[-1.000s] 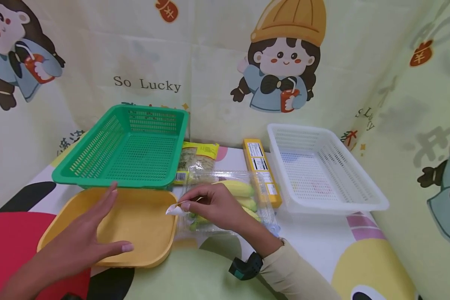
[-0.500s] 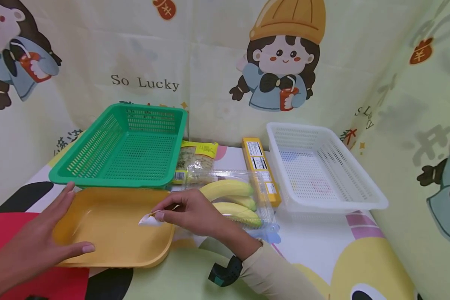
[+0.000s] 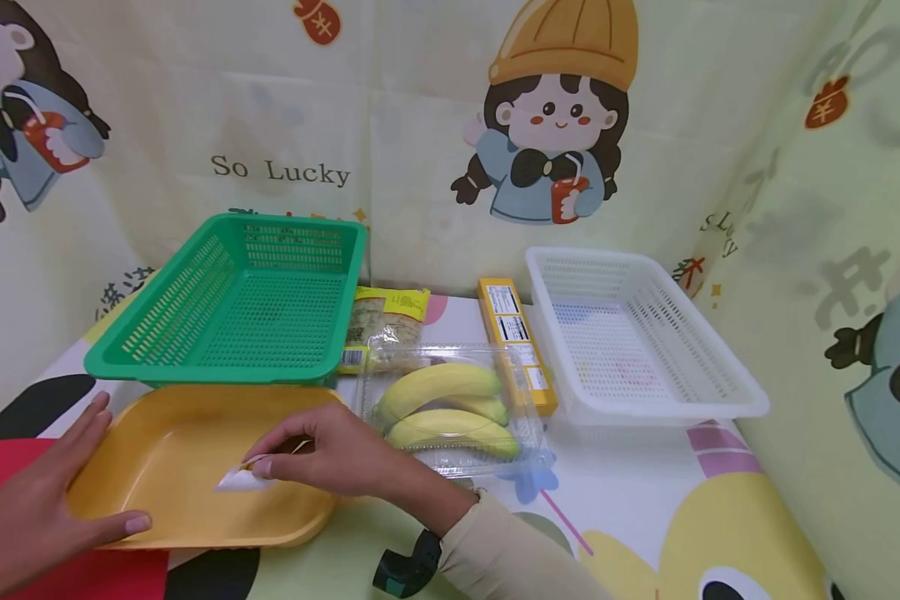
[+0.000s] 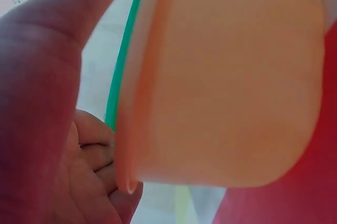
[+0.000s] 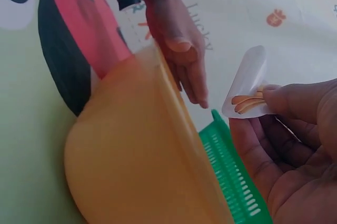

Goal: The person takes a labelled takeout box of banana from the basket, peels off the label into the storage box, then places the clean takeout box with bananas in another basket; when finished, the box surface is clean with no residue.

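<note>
Two hands [image 3: 337, 452], one white slip [image 5: 245, 81]

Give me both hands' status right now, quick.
Left hand: open, at the left end of the yellow tray.
Right hand: closed, pinching a small white paper piece.

Head view: soft, even, moderately bright light, its source out of frame, cast pale glare on the clear box [image 3: 450, 460] and faint sheen on the left of the yellow tray [image 3: 195, 475]; the backdrop [image 3: 405, 125] looked stretched toward the left and right edges. The 2 wrist views were softer: the left hand [image 4: 42, 113] lay in reddish shade; haze veiled the tray's left end, while the white slip [image 5: 245, 84] showed fairly clearly.
</note>
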The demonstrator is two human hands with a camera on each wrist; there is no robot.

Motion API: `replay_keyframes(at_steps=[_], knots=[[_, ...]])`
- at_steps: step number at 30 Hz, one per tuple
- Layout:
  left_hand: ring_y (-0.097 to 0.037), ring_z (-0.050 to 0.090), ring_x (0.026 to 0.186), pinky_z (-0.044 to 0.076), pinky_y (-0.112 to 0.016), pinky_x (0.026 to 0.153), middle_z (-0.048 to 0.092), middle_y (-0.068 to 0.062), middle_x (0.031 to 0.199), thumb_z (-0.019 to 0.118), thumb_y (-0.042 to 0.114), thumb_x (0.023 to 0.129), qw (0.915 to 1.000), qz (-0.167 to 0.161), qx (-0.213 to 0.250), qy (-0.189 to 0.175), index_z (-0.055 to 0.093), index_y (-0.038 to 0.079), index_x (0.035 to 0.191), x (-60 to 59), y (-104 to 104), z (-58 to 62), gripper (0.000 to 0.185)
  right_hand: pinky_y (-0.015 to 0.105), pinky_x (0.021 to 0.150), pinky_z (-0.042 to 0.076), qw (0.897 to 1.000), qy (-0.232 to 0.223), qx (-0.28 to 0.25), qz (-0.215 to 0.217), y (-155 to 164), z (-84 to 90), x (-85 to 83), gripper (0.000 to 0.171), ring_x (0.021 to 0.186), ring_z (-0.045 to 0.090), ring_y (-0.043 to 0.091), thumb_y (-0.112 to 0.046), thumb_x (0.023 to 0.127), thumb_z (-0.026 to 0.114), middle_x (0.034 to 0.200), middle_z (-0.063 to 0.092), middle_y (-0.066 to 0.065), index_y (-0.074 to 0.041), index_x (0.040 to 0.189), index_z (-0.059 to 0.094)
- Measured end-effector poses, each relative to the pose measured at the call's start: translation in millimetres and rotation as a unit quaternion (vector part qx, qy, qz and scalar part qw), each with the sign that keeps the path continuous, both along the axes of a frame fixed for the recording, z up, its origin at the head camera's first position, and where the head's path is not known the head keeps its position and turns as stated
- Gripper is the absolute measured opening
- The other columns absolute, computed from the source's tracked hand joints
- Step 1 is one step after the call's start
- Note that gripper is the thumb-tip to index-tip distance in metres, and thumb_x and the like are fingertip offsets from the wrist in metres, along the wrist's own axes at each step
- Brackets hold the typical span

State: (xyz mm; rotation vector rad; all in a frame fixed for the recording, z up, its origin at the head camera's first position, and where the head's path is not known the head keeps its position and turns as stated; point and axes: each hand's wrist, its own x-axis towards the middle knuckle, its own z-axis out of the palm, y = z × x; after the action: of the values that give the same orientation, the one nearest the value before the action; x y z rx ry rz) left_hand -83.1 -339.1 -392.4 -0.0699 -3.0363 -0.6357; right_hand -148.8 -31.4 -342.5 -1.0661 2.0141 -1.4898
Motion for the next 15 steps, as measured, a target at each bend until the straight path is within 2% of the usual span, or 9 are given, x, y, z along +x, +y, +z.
replay_keyframes(at_steps=[3, 8, 11, 15], knots=[[-0.062, 0.025, 0.119, 0.052, -0.062, 0.065, -0.012, -0.028, 0.156, 0.086, 0.049, 0.066, 1.0000, -0.007, 0.002, -0.002, -0.003, -0.009, 0.150, 0.5, -0.9, -3.2, 0.135, 0.015, 0.073, 0.052, 1.000, 0.011, 0.010, 0.011, -7.2, -6.2, 0.6, 0.013, 0.078, 0.061, -0.008, -0.007, 0.091, 0.068, 0.092, 0.072, -0.003, -0.002, 0.102, 0.075], [-0.060, 0.028, 0.116, 0.052, -0.062, 0.065, -0.012, -0.027, 0.157, 0.085, 0.049, 0.065, 0.9999, -0.014, -0.002, -0.005, -0.002, -0.009, 0.150, 0.4, -2.0, -7.9, 0.135, 0.012, 0.070, 0.051, 0.999, 0.037, 0.037, 0.013, -17.6, -15.6, 0.6, 0.014, 0.076, 0.058, -0.013, -0.009, 0.091, 0.069, 0.091, 0.072, -0.007, -0.005, 0.102, 0.075], [-0.061, 0.026, 0.119, 0.050, -0.065, 0.067, -0.015, -0.025, 0.157, 0.085, 0.048, 0.066, 0.9998, -0.020, 0.002, -0.005, -0.006, -0.006, 0.151, -0.2, -2.6, -8.1, 0.136, 0.010, 0.068, 0.049, 0.997, 0.053, 0.057, 0.006, -22.8, -17.3, -1.5, 0.014, 0.076, 0.057, -0.015, -0.012, 0.093, 0.068, 0.089, 0.071, -0.011, -0.008, 0.103, 0.076], [-0.064, 0.019, 0.125, 0.046, -0.070, 0.070, -0.017, -0.020, 0.158, 0.087, 0.044, 0.064, 0.9991, -0.034, 0.016, 0.016, -0.009, 0.001, 0.152, -0.9, -4.0, -10.9, 0.137, 0.010, 0.056, 0.043, 0.993, 0.081, 0.088, -0.008, -28.5, -17.1, -4.9, 0.014, 0.063, 0.049, -0.010, -0.015, 0.095, 0.066, 0.081, 0.068, -0.018, -0.013, 0.104, 0.076]])
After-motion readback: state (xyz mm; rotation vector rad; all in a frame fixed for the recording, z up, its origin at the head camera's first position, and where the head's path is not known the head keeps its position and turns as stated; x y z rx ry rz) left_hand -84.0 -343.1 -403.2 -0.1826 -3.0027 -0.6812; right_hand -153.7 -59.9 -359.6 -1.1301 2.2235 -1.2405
